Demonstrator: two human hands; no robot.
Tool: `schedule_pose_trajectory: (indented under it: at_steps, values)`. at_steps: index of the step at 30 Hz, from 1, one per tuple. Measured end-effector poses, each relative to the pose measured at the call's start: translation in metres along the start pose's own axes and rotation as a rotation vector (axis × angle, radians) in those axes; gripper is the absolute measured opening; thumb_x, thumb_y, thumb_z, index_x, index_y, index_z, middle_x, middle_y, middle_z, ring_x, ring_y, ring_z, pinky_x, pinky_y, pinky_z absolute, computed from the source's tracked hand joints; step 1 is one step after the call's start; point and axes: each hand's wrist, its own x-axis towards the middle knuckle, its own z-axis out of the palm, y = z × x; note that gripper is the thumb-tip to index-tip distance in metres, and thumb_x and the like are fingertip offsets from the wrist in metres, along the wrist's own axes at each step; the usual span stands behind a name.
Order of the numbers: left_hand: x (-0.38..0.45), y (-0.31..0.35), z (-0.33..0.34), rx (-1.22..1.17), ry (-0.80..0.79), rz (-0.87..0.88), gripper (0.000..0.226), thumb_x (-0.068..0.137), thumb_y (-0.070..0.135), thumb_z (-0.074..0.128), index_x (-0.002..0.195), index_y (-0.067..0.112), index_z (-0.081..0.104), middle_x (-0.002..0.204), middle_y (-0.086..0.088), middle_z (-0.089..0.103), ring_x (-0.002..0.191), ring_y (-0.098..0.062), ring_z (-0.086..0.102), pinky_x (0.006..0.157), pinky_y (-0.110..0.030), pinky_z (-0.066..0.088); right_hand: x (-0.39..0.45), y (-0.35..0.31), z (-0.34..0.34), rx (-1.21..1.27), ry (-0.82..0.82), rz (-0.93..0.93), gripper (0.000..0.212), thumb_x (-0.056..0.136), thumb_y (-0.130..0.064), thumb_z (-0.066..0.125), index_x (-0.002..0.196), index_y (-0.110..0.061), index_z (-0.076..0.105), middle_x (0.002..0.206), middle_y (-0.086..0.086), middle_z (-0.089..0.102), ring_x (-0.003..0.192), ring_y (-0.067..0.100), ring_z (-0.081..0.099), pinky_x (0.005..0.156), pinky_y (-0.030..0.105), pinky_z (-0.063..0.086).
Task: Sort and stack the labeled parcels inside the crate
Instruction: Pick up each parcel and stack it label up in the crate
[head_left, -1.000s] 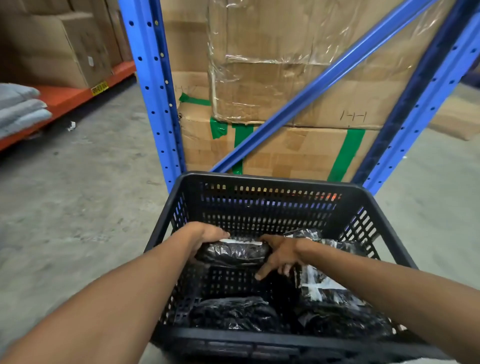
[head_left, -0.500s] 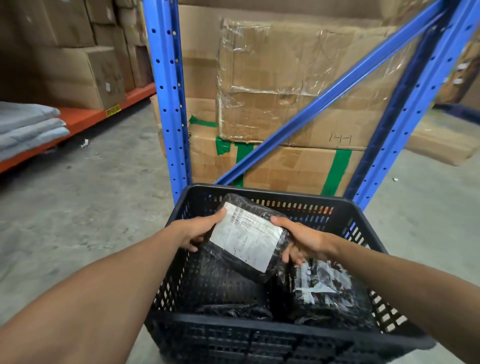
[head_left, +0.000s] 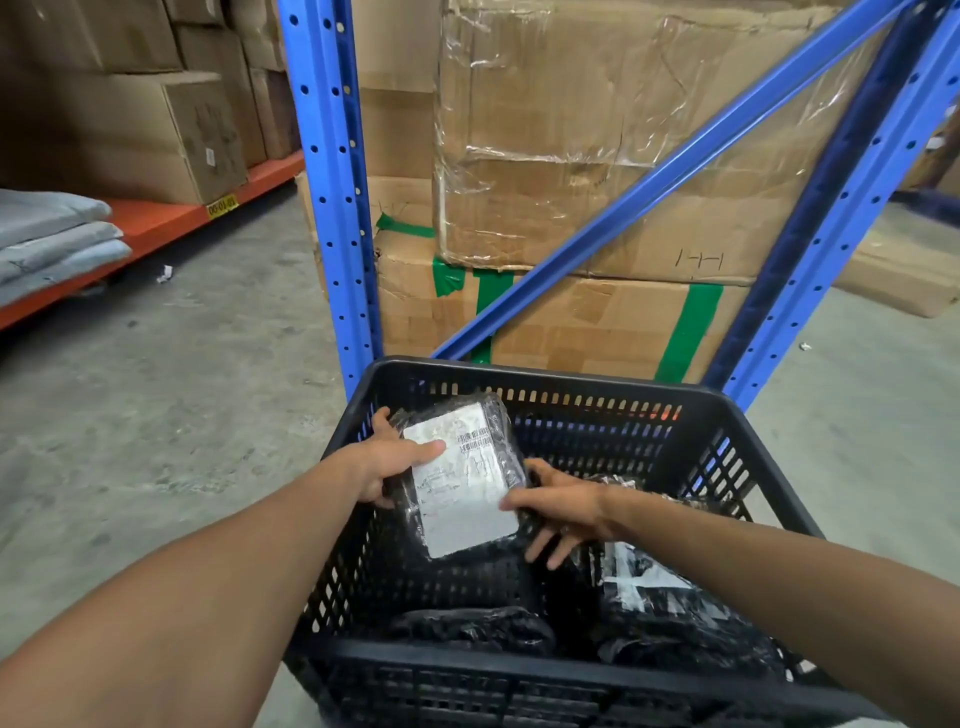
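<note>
Both hands hold one parcel (head_left: 460, 480) above the middle of the crate (head_left: 545, 691). The left hand (head_left: 387, 462) grips its top edge and the right hand (head_left: 563, 506) its bottom corner. The wrap looks slick, so it might slip and land crooked on the parcels below (head_left: 654, 608).

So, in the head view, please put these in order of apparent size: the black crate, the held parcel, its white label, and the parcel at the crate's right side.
1. black crate
2. held parcel and right-side parcel: they look alike, and the right one is partly hidden by the right hand, so unranked
3. white label
</note>
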Motion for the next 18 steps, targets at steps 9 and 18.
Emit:
schedule_pose_trajectory:
  at_steps: [9,18]
  values:
    - [0.041,-0.025,0.020,0.174,0.088,-0.090,0.071,0.088,0.023,0.058,0.149,0.002,0.027,0.148,-0.017,0.042,0.133,-0.033,0.044,0.110,-0.040,0.037,0.047,0.018,0.040,0.201,0.026,0.267,0.058,0.098,-0.016,0.059,0.146,0.002,0.032,0.152,0.014,0.034,0.120,0.040,0.057,0.083,0.045,0.061]
    - [0.072,-0.060,0.046,0.211,0.160,-0.070,0.054,0.097,0.013,0.041,0.150,0.008,0.033,0.154,-0.013,0.038,0.139,-0.030,0.039,0.111,-0.030,0.034,0.092,0.048,0.047,0.200,0.060,0.365,0.055,0.099,-0.019,0.058,0.147,-0.002,0.039,0.160,0.013,0.031,0.098,0.036,0.068,0.070,0.042,0.063]
